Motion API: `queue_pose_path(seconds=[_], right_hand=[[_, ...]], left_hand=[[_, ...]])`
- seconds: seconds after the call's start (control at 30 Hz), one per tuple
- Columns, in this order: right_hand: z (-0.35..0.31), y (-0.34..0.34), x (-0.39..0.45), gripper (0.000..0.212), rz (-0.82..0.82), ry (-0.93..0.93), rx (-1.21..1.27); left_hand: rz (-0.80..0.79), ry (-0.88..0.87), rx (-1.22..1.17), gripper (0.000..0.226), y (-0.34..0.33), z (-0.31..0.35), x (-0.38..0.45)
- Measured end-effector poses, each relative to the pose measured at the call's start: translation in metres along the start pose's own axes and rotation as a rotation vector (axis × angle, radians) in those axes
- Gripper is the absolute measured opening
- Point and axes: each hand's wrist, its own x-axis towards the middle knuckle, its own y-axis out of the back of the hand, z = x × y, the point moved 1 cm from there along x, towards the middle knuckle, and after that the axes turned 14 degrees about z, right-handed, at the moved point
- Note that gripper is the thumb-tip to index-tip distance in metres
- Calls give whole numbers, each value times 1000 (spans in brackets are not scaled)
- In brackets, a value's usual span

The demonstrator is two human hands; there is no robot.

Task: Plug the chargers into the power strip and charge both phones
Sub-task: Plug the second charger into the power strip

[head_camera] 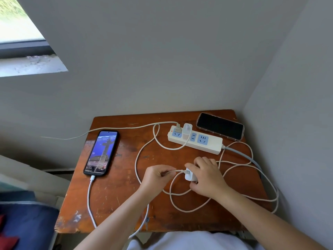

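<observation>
A white power strip [207,144] lies at the back of the small wooden table [117,186]. One white charger [186,131] stands plugged into it, and its cable runs to a lit phone [101,153] at the left. A dark phone [220,125] rests behind the strip at the right. My right hand [207,175] grips a second white charger [190,175] just above the tabletop. My left hand [158,175] pinches a white cable [177,171] near its plug, right at the charger's port.
Loose white cable loops [239,177] spread across the right half of the table. A grey plug [178,128] and the strip's grey cord [241,153] are at the strip's two ends. Walls close in behind and to the right. Blue fabric [27,219] lies at lower left.
</observation>
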Motion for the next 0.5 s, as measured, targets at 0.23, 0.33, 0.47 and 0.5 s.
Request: queue_pose_path(seconds=[0.23,0.33,0.47,0.5], right_hand=[[32,31,11,51,201,-102,112],[54,38,26,45,215,-226,221],[77,40,44,47,158,-382,372],[81,42,49,48,129,-417,412]], left_hand=[[-117,-349,587,48,-3,-24,12],[-206,-302,786,56,-16,-43,19],[-185,-256,809,60,-30,-58,23],[-167,-266,807,60,-32,-61,23]])
